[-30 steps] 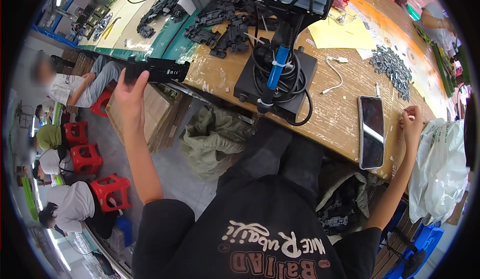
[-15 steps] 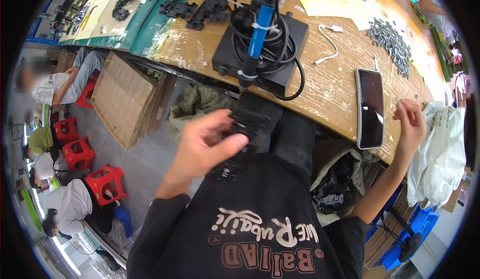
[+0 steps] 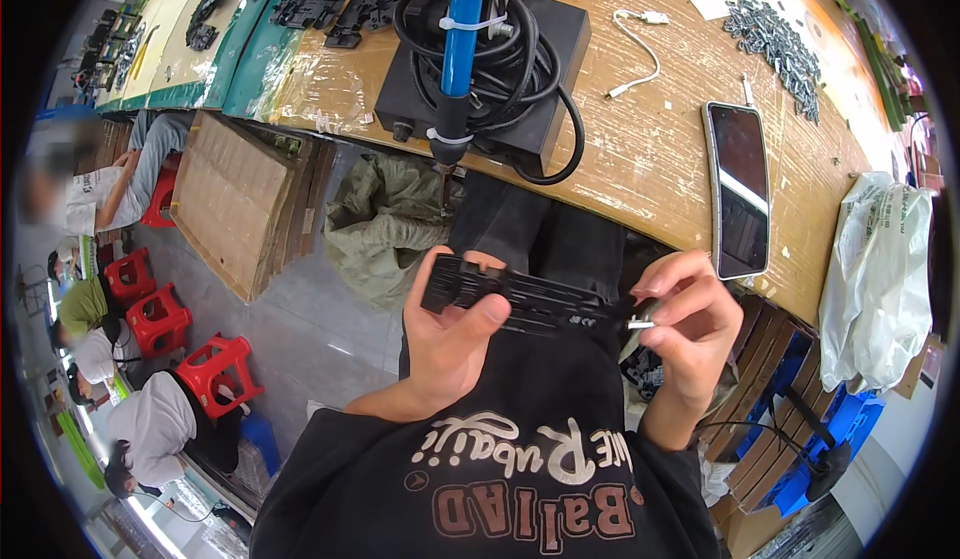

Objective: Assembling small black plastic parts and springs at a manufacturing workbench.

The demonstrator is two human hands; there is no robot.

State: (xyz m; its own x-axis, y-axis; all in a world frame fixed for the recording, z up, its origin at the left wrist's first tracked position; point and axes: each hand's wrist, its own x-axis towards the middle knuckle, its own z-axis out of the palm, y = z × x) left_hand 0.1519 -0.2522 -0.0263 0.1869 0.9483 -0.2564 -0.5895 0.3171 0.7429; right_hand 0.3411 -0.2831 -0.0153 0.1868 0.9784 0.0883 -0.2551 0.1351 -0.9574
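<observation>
Above my lap, my left hand is closed round one end of a long black plastic part with slots and ribs. The part lies roughly level, its other end reaching toward my right hand. Thumb and fingers of that hand pinch a small silvery metal pin right at the part's right end. Whether the pin sits in the part or only beside it, I cannot tell.
A blue-and-black corded tool hangs before a black box on the bench. A phone, a white cable and a pile of small metal pieces lie to the right. A white plastic bag hangs at the bench's right.
My right hand has come from beside the phone to the part, now with a metal pin in its fingers. My left hand has turned the black part from upright to nearly level.
</observation>
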